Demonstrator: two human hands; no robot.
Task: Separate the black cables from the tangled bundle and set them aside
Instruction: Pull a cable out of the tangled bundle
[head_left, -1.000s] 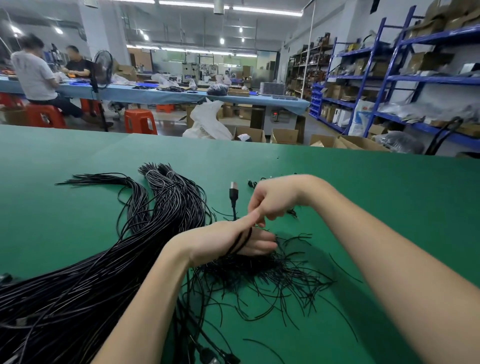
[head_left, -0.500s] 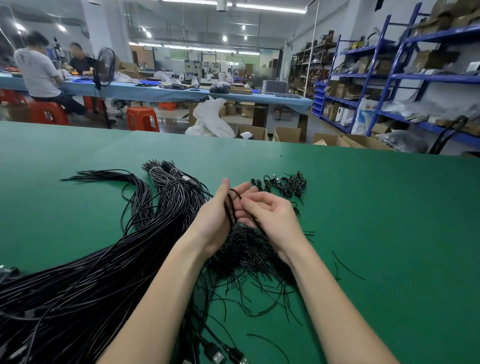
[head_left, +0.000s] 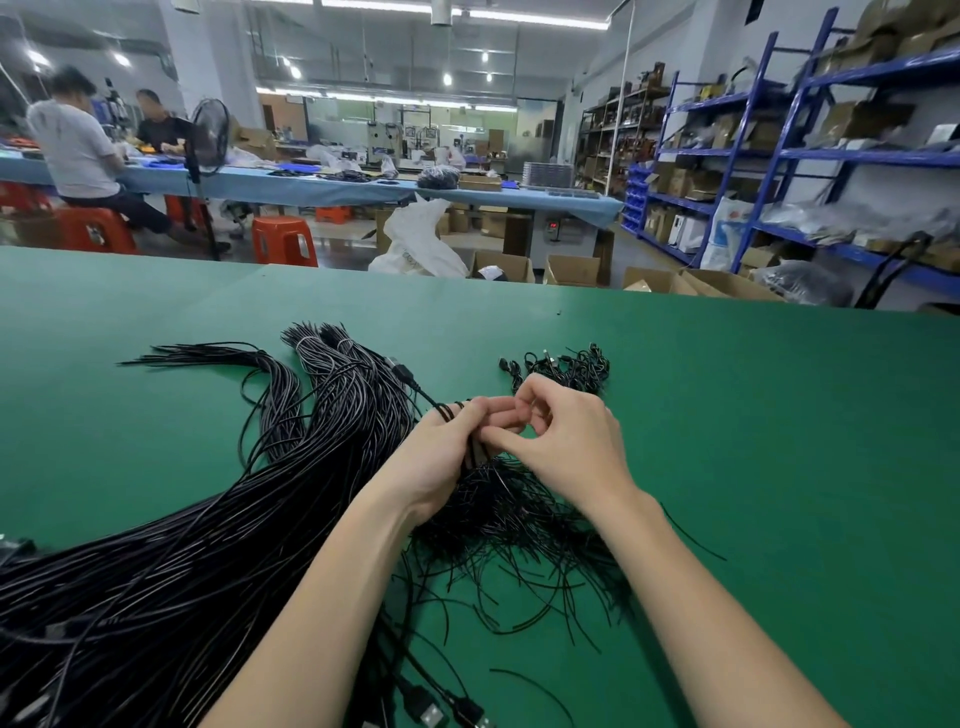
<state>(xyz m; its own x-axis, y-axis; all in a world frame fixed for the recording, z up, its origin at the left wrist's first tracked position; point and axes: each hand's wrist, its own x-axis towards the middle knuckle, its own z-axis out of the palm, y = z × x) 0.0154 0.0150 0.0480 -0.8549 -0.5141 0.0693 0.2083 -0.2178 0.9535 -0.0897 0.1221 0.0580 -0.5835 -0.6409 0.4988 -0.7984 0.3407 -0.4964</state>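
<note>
A big bundle of long black cables (head_left: 171, 561) sprawls across the left of the green table (head_left: 779, 441), its tied ends fanning out at the far side. Under my hands lies a tangle of short thin black cables (head_left: 519, 525). My left hand (head_left: 441, 452) grips a few black cables looped over its fingers; one of them runs to a USB plug (head_left: 402, 373). My right hand (head_left: 561, 441) meets it from the right and pinches the same cable strands between thumb and fingers. A small heap of set-aside cables (head_left: 566, 364) lies just beyond my right hand.
USB plugs (head_left: 431, 714) lie at the near edge of the table. Beyond the table's far edge are cardboard boxes (head_left: 571, 270), a white bag, orange stools, blue shelving (head_left: 779, 156) at the right, and two people seated at a blue bench at the far left.
My right hand came back from the far side and joined my left hand over the tangle. A heap of short cables now shows beyond my hands. Both hands now work the held strands.
</note>
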